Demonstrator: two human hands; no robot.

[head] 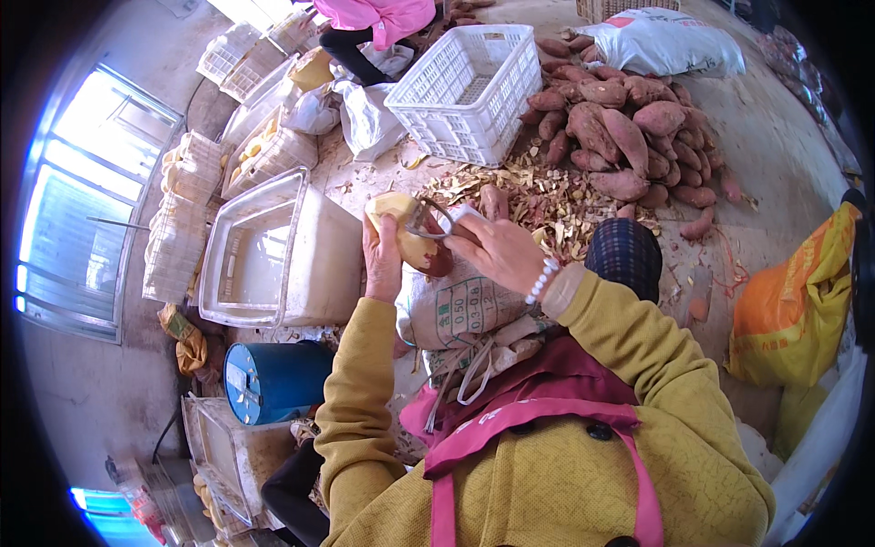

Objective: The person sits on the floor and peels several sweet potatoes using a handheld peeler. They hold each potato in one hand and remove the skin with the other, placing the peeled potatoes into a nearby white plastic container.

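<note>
Before my chest, my left hand (383,258) grips a partly peeled sweet potato (409,241) from its near left side. Most of its surface is pale yellow, with reddish skin left at the lower right end. My right hand (497,250), with a bead bracelet at the wrist, holds a peeler (427,220) with a curved metal frame against the right side of the root. A woven sack (458,311) bearing print covers my lap below both hands. Peel scraps (547,198) lie heaped on the floor beyond, beside a pile of unpeeled sweet potatoes (618,130).
A white plastic crate (465,116) stands ahead. To the left are a water-filled tub (321,253), a blue bucket (284,379) and crates with peeled roots (256,150). A person in pink (376,17) sits beyond. An orange and yellow sack (786,301) lies right.
</note>
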